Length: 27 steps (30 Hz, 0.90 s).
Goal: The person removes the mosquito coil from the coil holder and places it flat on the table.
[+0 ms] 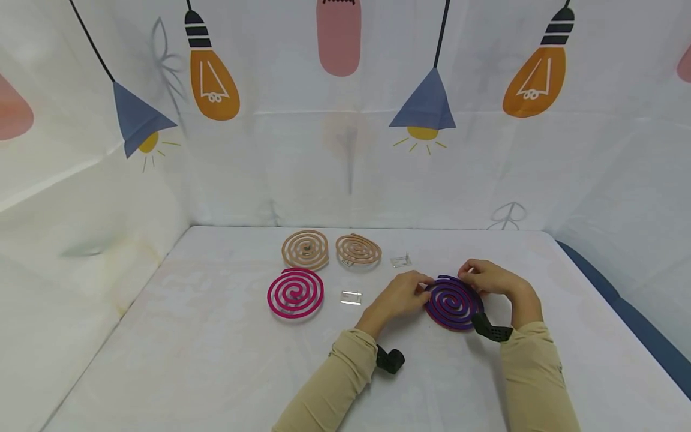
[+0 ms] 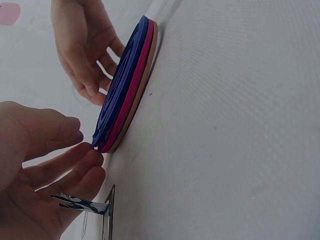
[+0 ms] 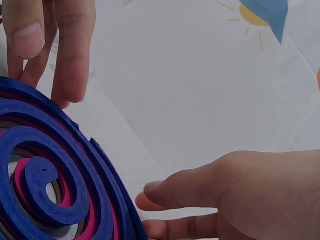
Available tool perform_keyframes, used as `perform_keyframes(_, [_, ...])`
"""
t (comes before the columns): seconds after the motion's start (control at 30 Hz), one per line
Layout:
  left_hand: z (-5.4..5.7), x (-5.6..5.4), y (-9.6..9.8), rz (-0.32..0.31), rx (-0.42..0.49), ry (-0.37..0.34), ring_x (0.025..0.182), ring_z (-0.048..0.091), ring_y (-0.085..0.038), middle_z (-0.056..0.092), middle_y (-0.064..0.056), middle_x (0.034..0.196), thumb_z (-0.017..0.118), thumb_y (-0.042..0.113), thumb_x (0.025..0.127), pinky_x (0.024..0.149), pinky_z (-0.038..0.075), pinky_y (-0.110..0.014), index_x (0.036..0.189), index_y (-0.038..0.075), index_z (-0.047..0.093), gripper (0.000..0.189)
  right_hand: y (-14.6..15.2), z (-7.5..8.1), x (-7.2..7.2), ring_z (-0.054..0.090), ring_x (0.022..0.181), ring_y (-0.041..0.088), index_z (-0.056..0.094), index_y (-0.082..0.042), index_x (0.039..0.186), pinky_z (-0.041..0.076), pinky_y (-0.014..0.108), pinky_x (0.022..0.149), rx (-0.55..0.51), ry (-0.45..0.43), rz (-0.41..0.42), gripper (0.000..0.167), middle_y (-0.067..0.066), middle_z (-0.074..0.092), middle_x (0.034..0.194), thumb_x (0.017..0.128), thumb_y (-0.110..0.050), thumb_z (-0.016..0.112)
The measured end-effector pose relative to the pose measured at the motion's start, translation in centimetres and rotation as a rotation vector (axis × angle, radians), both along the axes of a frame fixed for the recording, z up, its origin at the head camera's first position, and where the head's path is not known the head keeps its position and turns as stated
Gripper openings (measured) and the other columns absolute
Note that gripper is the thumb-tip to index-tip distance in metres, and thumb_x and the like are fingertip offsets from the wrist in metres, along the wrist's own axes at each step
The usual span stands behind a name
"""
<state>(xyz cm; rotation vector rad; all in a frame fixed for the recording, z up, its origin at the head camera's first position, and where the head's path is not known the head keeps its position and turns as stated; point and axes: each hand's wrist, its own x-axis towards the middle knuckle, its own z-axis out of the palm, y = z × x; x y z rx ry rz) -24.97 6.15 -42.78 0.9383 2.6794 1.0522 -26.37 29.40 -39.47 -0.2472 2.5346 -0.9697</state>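
Note:
A stack of flat spiral mosquito coils [image 1: 453, 302] lies at the table's right half, blue on top, with magenta and tan layers beneath in the left wrist view. At its left edge is my left hand [image 1: 400, 298], its fingertips [image 2: 92, 160] touching the rim and the thumb lifted away. My right hand [image 1: 493, 279] is by the far right edge, thumb and fingers [image 3: 157, 192] parted close beside the rim. Neither hand encircles the stack. Near the left hand stands a small metal coil stand [image 2: 109, 212] with an upright tab.
Left of the hands lies a magenta coil [image 1: 295, 293]. Two tan coils, one further left [image 1: 291, 235] and another beside it [image 1: 372, 252], lie behind, with small metal pieces showing at both. Metal stands lie at the middle [image 1: 351, 298] and further back [image 1: 401, 261]. A printed cloth wall [image 1: 302, 180] rises behind the table.

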Motion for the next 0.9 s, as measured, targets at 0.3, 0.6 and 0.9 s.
perform_keyframes(0.3, [-0.04,0.0,-0.03,0.004,0.005,0.023,0.09,0.066,-0.008,0.067,-0.007,0.11,0.062,0.012,0.089,0.074,0.046,-0.012,0.12,0.01,0.065,0.031,-0.04,0.07,-0.16,0.054,0.08,0.018,0.051,0.007,0.112,0.052,0.032,0.066,-0.028,0.047,0.0,0.028,0.014,0.058,0.092,0.098,-0.017,0.047])
perform_keyframes(0.6, [0.0,-0.13,-0.11,0.025,0.034,0.046,0.09,0.066,-0.007,0.067,-0.005,0.113,0.062,0.011,0.087,0.073,0.046,-0.011,0.118,0.01,0.066,0.031,-0.13,0.05,-0.41,0.06,0.087,0.025,0.049,0.009,0.116,0.054,0.039,0.072,-0.046,0.121,-0.016,0.032,0.025,0.06,0.102,0.099,-0.019,0.046])
perform_keyframes(0.9, [0.76,-0.27,-0.71,0.077,0.105,0.038,0.091,0.064,-0.007,0.067,-0.003,0.113,0.058,0.013,0.09,0.075,0.046,-0.012,0.119,0.012,0.065,0.03,-0.63,0.41,-0.44,0.057,0.086,0.022,0.052,0.007,0.114,0.052,0.033,0.073,-0.059,0.194,-0.013,0.031,0.022,0.061,0.1,0.098,-0.019,0.048])
